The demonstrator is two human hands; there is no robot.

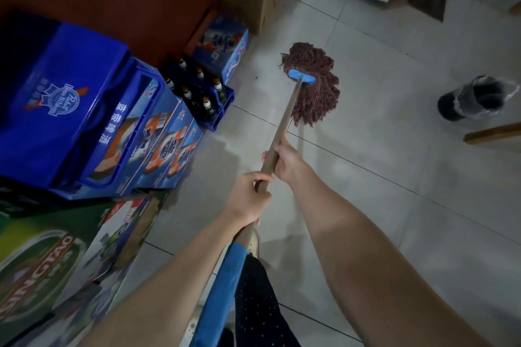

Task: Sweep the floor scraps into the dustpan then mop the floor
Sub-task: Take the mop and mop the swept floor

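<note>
Since both hands are wrapped round the mop handle [284, 118] and the mop head [313, 84] lies spread on the floor [394, 220], mopping looks to be the step in hand. No dustpan or broom is in view, so the sweeping cannot be checked. The right hand [286, 162] takes the handle further down, its grip curled tight round the wood. The left hand [248, 198] sits just behind it, nearer the body, its grip likewise closed round the shaft. The handle is a plain round brown stick, and a light blue plastic bar [301, 77] clamps it to the head. The head is a mass of thick reddish-brown cords, splayed in a ragged fan that should drag limply. The floor is large pale tiles with thin dark joints and a faint sheen. A few dark specks [256, 76] lie on the tile just left of the head. The next stroke probably calls for a sideways sweep over them, kept short, since a hard blue crate [222, 110] of glass bottles [208, 107] and glossy printed cartons [231, 51] stand near on that side. A black bin [473, 98] with a crinkled clear liner stands well apart to the right.
</note>
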